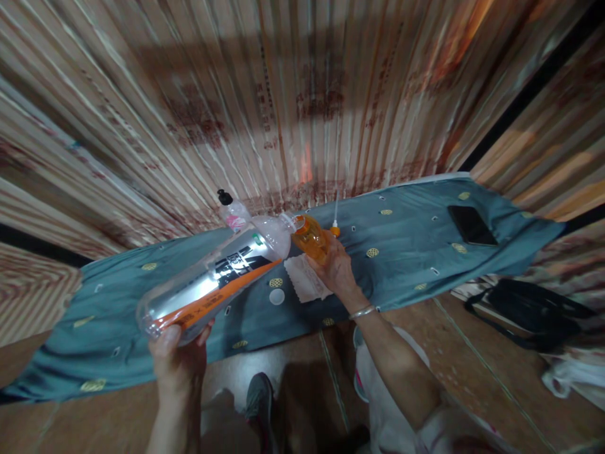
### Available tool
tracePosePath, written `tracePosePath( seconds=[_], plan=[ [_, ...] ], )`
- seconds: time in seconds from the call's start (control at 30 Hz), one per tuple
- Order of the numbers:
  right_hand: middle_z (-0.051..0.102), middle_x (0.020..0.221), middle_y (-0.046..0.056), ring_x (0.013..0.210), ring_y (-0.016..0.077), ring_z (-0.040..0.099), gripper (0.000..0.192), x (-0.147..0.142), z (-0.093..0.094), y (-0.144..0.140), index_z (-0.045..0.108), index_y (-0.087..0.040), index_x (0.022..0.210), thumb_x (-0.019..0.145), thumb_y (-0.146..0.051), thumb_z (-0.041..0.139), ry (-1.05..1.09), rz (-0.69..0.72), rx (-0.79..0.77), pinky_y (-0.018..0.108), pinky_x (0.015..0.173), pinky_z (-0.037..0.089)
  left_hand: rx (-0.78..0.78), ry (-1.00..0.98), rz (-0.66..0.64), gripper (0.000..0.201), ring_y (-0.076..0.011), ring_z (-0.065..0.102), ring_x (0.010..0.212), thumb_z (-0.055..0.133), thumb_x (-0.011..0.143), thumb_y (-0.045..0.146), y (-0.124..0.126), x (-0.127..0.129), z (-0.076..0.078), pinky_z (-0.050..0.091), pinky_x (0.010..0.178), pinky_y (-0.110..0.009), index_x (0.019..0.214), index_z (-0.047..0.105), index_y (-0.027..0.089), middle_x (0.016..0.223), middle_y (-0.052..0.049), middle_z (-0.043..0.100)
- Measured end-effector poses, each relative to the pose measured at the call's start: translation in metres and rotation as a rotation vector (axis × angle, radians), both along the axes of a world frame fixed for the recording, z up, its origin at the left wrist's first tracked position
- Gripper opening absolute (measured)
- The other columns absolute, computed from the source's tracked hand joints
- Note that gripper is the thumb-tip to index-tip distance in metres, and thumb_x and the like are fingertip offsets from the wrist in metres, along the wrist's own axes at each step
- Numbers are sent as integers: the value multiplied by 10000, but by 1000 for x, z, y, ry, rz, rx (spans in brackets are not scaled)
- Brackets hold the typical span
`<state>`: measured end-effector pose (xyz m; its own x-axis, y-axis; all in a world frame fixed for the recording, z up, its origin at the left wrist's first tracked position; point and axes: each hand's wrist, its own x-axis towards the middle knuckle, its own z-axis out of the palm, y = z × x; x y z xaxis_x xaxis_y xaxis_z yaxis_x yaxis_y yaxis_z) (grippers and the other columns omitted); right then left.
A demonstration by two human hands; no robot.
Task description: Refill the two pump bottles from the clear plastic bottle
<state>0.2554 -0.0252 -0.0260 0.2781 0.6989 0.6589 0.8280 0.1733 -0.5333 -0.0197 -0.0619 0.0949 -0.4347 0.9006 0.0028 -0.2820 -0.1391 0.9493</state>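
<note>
Nearest the camera, the left hand (177, 359) is closed around the base of a large clear bottle (215, 284), which is held tipped almost flat with its neck pointing away, toward the bed. An orange stripe runs along the bottle's label, and the orange liquid appears to lie low along its underside.

Just beyond the large bottle's mouth, the right hand (336, 268) is wrapped around a small orange bottle (309, 238), tilted so that its opening meets the large bottle's neck. The two mouths look touching or nearly so; blur keeps this from being settled. A bangle (362, 311) is worn on the right wrist.

The step is judged to be a pour between the bottles. It would be done well if the mouths were kept aligned and close, the tilt raised slowly, and the small bottle held steady, since any spill would land on what lies below.

Below the large bottle, a white cloth (305, 277) and a round white lid (276, 296) lie on the blue bedsheet (401, 252). Behind the large bottle's shoulder stands a black-capped bottle (231, 211). Well to the right of it, a dark phone (471, 225) rests on the sheet.
</note>
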Motion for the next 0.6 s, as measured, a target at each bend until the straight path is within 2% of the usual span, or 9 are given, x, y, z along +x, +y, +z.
tracePosePath(
  seconds=[0.13, 0.3, 0.43, 0.6],
  plan=[
    [670, 1326, 205, 1270, 323, 654, 669, 1, 0, 0, 391, -146, 1459, 915, -410, 676, -5, 0, 6, 532, 1052, 582, 19, 10, -31, 482, -154, 559, 471, 840, 393, 413, 0, -1, 0, 276, 363, -213, 785, 672, 187, 630, 8, 624],
    [668, 1324, 207, 1270, 333, 654, 667, 1, -1, 0, 383, -147, 1455, 913, -407, 672, -11, 0, -4, 544, 1053, 577, 13, 15, -14, 428, -157, 547, 475, 821, 386, 423, 1, 0, 1, 283, 370, -215, 698, 648, 186, 584, -1, 615],
    [674, 1310, 213, 1255, 340, 663, 682, 1, -1, 1, 368, -141, 1448, 900, -400, 680, -11, 0, 3, 548, 1035, 586, 29, 2, -30, 478, -159, 562, 524, 835, 404, 394, 0, -1, 0, 333, 411, -231, 805, 688, 180, 647, -10, 630],
    [683, 1301, 203, 1248, 325, 669, 677, 0, -2, 2, 359, -151, 1450, 898, -377, 678, -13, -8, 14, 534, 1036, 587, 34, 9, -50, 449, -154, 564, 459, 849, 402, 411, 0, -3, 0, 281, 352, -213, 756, 701, 178, 612, 2, 633]
  ],
)
